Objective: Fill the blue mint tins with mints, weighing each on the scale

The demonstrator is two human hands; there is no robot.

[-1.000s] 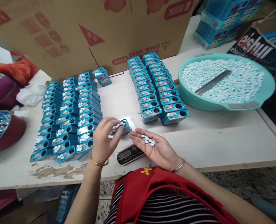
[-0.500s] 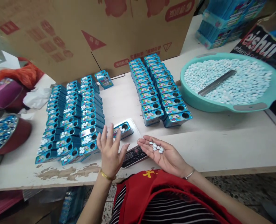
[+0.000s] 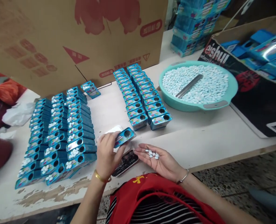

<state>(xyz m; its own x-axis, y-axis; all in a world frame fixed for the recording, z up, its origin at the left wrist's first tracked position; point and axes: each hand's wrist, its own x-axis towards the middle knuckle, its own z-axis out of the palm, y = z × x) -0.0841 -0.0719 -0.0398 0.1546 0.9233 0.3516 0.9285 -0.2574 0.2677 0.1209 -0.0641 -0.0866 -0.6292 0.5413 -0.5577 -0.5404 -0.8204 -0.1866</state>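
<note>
My left hand [image 3: 107, 152] grips a small blue candy tin [image 3: 124, 137] between thumb and fingers, tilted above the kitchen scale [image 3: 126, 163]. A dark round hole shows in the tin's top, with no white candies visible on it. Part of the scale's white pan [image 3: 114, 128] peeks out behind my fingers. Palm up, my right hand [image 3: 169, 165] cradles several white candies [image 3: 152, 154] beside the scale, its fingers stretched towards the tin.
Rows of tins topped with white candies [image 3: 74, 152] stand at left; two rows of tins with bare tops [image 3: 138, 120] stand mid-table. A turquoise basin [image 3: 186, 107] of candies holds a metal bar [image 3: 189, 86]. Behind are a large carton [image 3: 47, 37] and a box of tins [image 3: 250, 102].
My left hand, open before, has taken hold of the tin and lifted it off the scale. White candies on its top are no longer visible. The view has swung right.
</note>
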